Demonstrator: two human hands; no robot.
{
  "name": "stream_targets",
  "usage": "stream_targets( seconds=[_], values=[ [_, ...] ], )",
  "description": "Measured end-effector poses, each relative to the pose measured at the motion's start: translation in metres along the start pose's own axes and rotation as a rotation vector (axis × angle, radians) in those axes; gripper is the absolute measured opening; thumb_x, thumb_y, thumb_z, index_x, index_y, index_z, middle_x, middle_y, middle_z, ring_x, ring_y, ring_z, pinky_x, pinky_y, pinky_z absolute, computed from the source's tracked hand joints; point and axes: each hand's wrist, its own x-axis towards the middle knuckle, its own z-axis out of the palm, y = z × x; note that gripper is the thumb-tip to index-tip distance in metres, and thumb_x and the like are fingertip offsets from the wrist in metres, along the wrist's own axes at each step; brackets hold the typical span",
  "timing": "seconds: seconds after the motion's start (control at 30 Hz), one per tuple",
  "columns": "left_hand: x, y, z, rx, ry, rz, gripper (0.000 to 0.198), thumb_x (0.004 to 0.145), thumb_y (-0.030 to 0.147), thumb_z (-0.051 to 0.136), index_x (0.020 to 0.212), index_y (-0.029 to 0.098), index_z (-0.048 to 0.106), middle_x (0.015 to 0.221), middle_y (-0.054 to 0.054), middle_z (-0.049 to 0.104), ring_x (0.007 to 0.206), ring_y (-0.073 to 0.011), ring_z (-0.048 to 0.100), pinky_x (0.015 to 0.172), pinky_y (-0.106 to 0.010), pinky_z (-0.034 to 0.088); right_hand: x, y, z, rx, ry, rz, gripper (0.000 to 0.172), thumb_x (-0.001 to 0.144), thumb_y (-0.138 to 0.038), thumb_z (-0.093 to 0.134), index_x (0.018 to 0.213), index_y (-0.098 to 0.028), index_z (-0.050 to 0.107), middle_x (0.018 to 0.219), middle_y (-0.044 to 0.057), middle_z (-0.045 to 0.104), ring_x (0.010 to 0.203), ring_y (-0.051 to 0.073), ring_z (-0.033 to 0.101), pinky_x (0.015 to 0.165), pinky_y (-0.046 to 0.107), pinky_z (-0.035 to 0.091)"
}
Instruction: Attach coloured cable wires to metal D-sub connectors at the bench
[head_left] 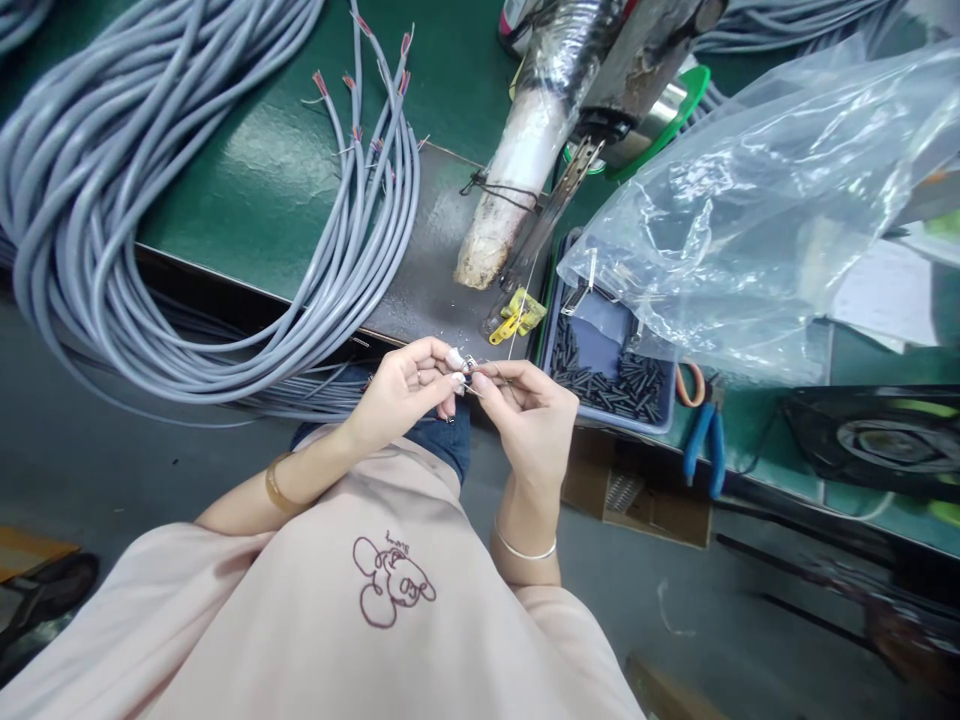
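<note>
My left hand [409, 385] is closed in a pinch, with white coverings on its thumb and index fingertips. Between those tips sits a small shiny metal part [470, 364], too small to name exactly. My right hand [529, 405] meets it from the other side, thumb and index finger pressed together; what they grip is mostly hidden. A thin pale wire [514, 338] comes down from above to the right index finger. Both hands are held at the bench edge, just below a yellow plastic piece [516, 318] and left of a blue bin [660, 418] of short black sleeves [600, 385].
Grey cables [97, 200] with stripped ends lie coiled at left. Above my hands project a wrapped tube [510, 180] and a slotted metal rod [551, 215]. A clear plastic bag [720, 210] overhangs the bin. Blue-handled pliers [705, 440] and a black fan [877, 440] are at right.
</note>
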Motion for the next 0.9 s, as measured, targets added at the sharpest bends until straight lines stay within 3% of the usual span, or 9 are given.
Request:
stream_targets(
  seconds=[0.2, 0.37, 0.43, 0.5, 0.6, 0.7, 0.8, 0.9],
  values=[
    [-0.001, 0.004, -0.003, 0.022, -0.061, 0.009, 0.025, 0.079, 0.029, 0.080, 0.087, 0.015, 0.060, 0.062, 0.005, 0.061, 0.050, -0.0060, 0.058, 0.053, -0.016, 0.052, 0.002, -0.001, -0.002, 0.079, -0.008, 0.053, 0.010, 0.071, -0.030, 0.075, 0.074, -0.020, 0.075, 0.064, -0.001, 0.069, 0.051, 0.007, 0.049, 0.043, 0.018, 0.034],
    [-0.007, 0.011, -0.004, 0.163, -0.209, -0.050, 0.013, 0.076, 0.021, 0.077, 0.084, 0.013, 0.070, 0.063, 0.001, 0.065, 0.049, -0.0057, 0.055, 0.048, -0.016, 0.045, 0.009, -0.002, -0.011, 0.113, -0.277, 0.117, 0.019, 0.071, -0.037, 0.079, 0.074, -0.020, 0.072, 0.054, -0.005, 0.060, 0.045, 0.006, 0.045, 0.043, 0.018, 0.036],
    [-0.008, 0.013, -0.001, 0.172, -0.212, -0.049, 0.008, 0.074, 0.017, 0.076, 0.080, 0.014, 0.072, 0.067, -0.001, 0.068, 0.051, -0.0057, 0.055, 0.050, -0.017, 0.045, 0.011, 0.001, -0.013, 0.095, -0.330, 0.098, 0.020, 0.071, -0.037, 0.080, 0.071, -0.019, 0.070, 0.050, -0.006, 0.056, 0.043, 0.006, 0.044, 0.042, 0.019, 0.035],
    [-0.006, 0.013, 0.002, 0.142, -0.150, -0.043, 0.006, 0.071, 0.015, 0.075, 0.077, 0.014, 0.071, 0.065, 0.000, 0.067, 0.051, -0.0050, 0.053, 0.048, -0.016, 0.042, 0.009, 0.004, -0.014, 0.091, -0.202, 0.020, 0.018, 0.074, -0.036, 0.077, 0.075, -0.020, 0.069, 0.050, -0.008, 0.054, 0.041, 0.006, 0.042, 0.040, 0.019, 0.032],
    [0.001, 0.014, 0.002, 0.030, -0.028, -0.036, 0.013, 0.069, 0.018, 0.077, 0.074, 0.016, 0.066, 0.061, 0.003, 0.062, 0.045, -0.0029, 0.043, 0.040, -0.015, 0.033, 0.002, 0.005, -0.013, 0.145, 0.168, -0.216, 0.019, 0.084, -0.038, 0.069, 0.093, -0.023, 0.066, 0.048, -0.011, 0.047, 0.038, 0.006, 0.039, 0.039, 0.020, 0.029],
    [0.007, 0.015, -0.001, -0.035, 0.018, -0.041, 0.022, 0.068, 0.023, 0.081, 0.076, 0.016, 0.061, 0.060, 0.004, 0.059, 0.041, -0.0022, 0.039, 0.038, -0.016, 0.027, -0.010, 0.002, -0.012, 0.131, 0.404, -0.412, 0.016, 0.093, -0.035, 0.063, 0.104, -0.024, 0.058, 0.057, -0.009, 0.060, 0.035, 0.006, 0.043, 0.037, 0.020, 0.031],
    [0.011, 0.015, -0.003, -0.043, 0.025, -0.056, 0.026, 0.069, 0.025, 0.082, 0.078, 0.017, 0.059, 0.059, 0.005, 0.059, 0.039, -0.0025, 0.040, 0.037, -0.017, 0.025, -0.020, 0.005, -0.010, 0.005, 0.435, -0.445, 0.007, 0.095, -0.025, 0.065, 0.101, -0.023, 0.060, 0.080, -0.002, 0.076, 0.048, 0.010, 0.065, 0.042, 0.021, 0.046],
    [0.012, 0.015, -0.004, -0.074, 0.032, -0.045, 0.026, 0.068, 0.024, 0.082, 0.077, 0.017, 0.058, 0.059, 0.005, 0.061, 0.039, -0.0023, 0.042, 0.037, -0.016, 0.026, -0.024, 0.017, -0.004, -0.079, 0.330, -0.465, 0.005, 0.093, -0.021, 0.068, 0.093, -0.023, 0.063, 0.087, 0.000, 0.078, 0.064, 0.014, 0.075, 0.056, 0.025, 0.060]
  ],
)
